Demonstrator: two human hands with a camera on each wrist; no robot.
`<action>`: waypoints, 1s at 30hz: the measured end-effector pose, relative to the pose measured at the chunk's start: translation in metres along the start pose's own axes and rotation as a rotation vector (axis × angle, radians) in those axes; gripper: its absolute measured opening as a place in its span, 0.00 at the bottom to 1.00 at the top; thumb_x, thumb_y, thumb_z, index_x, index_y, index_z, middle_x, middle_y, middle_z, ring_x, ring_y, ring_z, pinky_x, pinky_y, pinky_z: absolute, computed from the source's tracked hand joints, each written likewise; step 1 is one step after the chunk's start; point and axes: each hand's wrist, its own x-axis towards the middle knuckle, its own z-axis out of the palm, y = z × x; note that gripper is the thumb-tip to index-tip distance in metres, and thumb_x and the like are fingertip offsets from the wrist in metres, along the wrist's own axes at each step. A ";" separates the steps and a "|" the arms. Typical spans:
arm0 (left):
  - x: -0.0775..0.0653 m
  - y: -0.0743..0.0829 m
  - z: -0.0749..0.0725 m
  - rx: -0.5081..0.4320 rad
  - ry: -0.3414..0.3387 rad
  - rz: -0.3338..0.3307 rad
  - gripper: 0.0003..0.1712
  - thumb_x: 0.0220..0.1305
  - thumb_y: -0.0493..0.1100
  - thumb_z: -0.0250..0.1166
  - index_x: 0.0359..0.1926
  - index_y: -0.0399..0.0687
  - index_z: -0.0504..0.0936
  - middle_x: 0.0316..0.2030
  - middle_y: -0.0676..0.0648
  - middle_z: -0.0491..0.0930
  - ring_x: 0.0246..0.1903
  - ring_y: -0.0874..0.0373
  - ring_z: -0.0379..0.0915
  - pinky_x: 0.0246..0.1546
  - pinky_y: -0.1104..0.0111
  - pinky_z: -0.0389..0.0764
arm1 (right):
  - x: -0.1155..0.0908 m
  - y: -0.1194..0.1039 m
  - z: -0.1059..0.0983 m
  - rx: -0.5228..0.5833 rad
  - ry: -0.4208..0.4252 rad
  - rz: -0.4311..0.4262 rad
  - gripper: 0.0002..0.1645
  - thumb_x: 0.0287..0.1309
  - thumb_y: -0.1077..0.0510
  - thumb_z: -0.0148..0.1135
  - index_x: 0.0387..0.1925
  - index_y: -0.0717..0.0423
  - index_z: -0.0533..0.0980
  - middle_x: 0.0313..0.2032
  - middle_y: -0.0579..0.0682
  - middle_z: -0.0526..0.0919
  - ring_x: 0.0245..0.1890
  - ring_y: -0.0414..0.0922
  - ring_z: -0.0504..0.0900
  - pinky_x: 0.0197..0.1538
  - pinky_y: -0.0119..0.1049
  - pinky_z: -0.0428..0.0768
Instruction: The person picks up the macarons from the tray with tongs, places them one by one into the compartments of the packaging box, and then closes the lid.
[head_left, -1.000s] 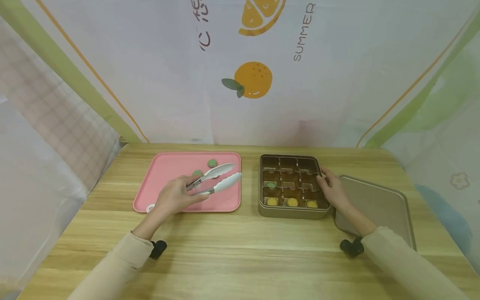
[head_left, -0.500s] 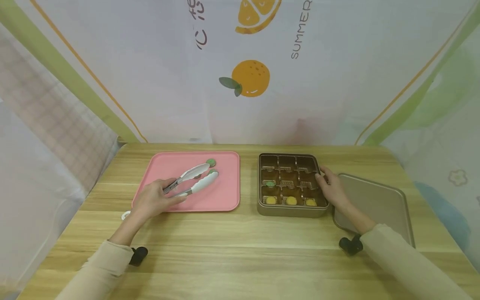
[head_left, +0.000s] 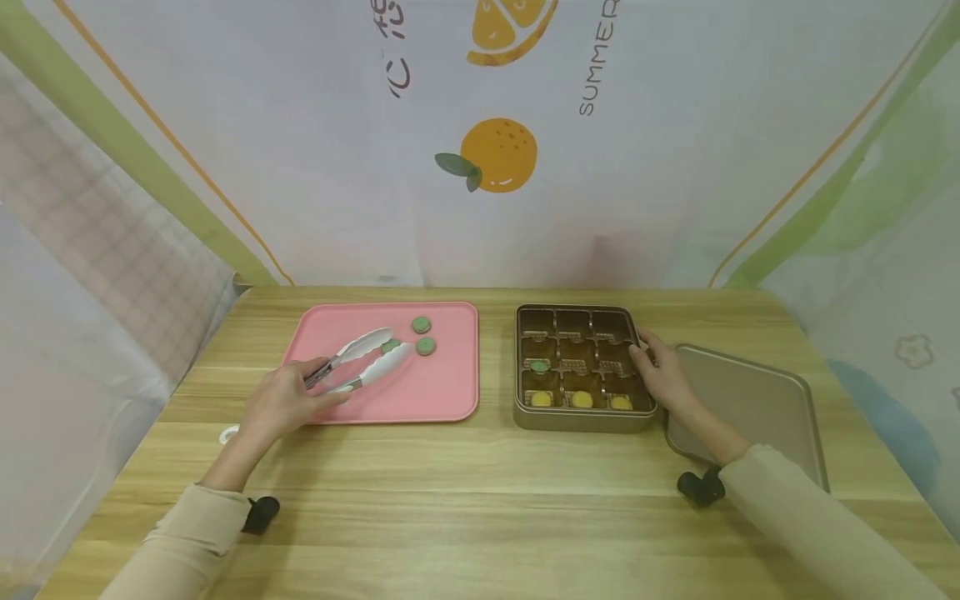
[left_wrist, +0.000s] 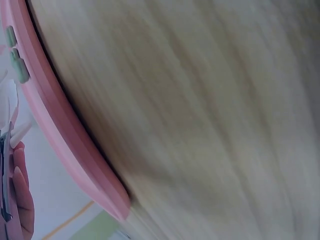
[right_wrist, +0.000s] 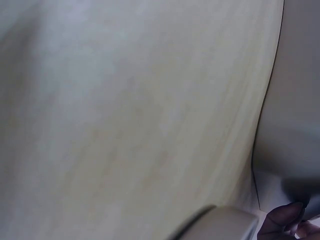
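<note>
My left hand (head_left: pixel 281 402) grips a pair of tongs (head_left: pixel 382 363) with white tips and metal arms, held spread over the pink tray (head_left: pixel 442 402). Between the tips, in the head view, shows one green macaron (head_left: pixel 391 345). Two more green macarons, a far one (head_left: pixel 421 325) and a nearer one (head_left: pixel 425 346), lie just right of the tips. My right hand (head_left: pixel 663 375) holds the right side of a bronze tin (head_left: pixel 585 422) with a brown divided insert. In its front row sit yellow macarons (head_left: pixel 581 400); one green macaron (head_left: pixel 539 366) is in the left middle compartment.
A flat bronze lid (head_left: pixel 750 404) lies on the wooden table (head_left: pixel 480 508) right of the tin, partly under my right forearm. Behind the table hangs a printed cloth (head_left: pixel 337 167). A strip of table separates tray and tin.
My left hand has drawn the tongs left and toward me across the tray, uncovering the macarons at right. My right hand stays at the tin.
</note>
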 end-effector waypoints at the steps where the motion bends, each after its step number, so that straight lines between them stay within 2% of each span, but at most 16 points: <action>1: 0.000 -0.001 0.000 0.003 0.001 -0.002 0.45 0.51 0.59 0.70 0.63 0.35 0.69 0.15 0.53 0.56 0.18 0.58 0.53 0.19 0.67 0.56 | 0.000 0.000 0.000 0.001 -0.002 0.005 0.28 0.71 0.57 0.43 0.63 0.74 0.60 0.27 0.58 0.75 0.29 0.45 0.73 0.41 0.45 0.74; 9: 0.003 -0.009 -0.002 0.047 0.025 -0.016 0.44 0.50 0.58 0.70 0.62 0.36 0.71 0.16 0.53 0.58 0.21 0.56 0.57 0.19 0.67 0.56 | -0.001 -0.003 -0.002 0.006 -0.019 0.021 0.29 0.71 0.55 0.42 0.64 0.74 0.58 0.27 0.57 0.74 0.28 0.43 0.71 0.41 0.44 0.73; 13: 0.004 -0.010 -0.002 0.067 0.026 -0.029 0.44 0.49 0.59 0.71 0.61 0.37 0.71 0.16 0.53 0.58 0.24 0.55 0.60 0.21 0.66 0.55 | -0.002 -0.003 -0.002 0.007 -0.028 0.032 0.30 0.72 0.54 0.42 0.65 0.74 0.57 0.29 0.58 0.74 0.31 0.46 0.72 0.45 0.49 0.74; 25: 0.008 -0.012 -0.003 0.086 0.017 -0.021 0.43 0.49 0.58 0.70 0.61 0.36 0.71 0.15 0.53 0.57 0.23 0.55 0.59 0.21 0.66 0.55 | -0.001 -0.003 -0.002 0.013 -0.022 0.026 0.30 0.72 0.55 0.42 0.64 0.75 0.57 0.30 0.60 0.75 0.34 0.51 0.74 0.47 0.53 0.74; 28: 0.009 -0.011 -0.003 0.084 0.011 -0.018 0.43 0.50 0.58 0.70 0.61 0.36 0.71 0.16 0.51 0.60 0.24 0.54 0.60 0.21 0.66 0.56 | -0.001 -0.003 -0.001 0.015 -0.015 0.021 0.30 0.71 0.55 0.42 0.64 0.75 0.57 0.30 0.61 0.75 0.35 0.53 0.75 0.47 0.54 0.74; 30: 0.009 -0.011 -0.003 0.087 0.012 -0.012 0.42 0.50 0.58 0.70 0.60 0.36 0.72 0.19 0.44 0.72 0.26 0.52 0.65 0.22 0.66 0.58 | -0.001 -0.003 -0.001 0.014 -0.014 0.023 0.30 0.71 0.55 0.43 0.64 0.75 0.57 0.30 0.61 0.75 0.36 0.54 0.75 0.48 0.54 0.74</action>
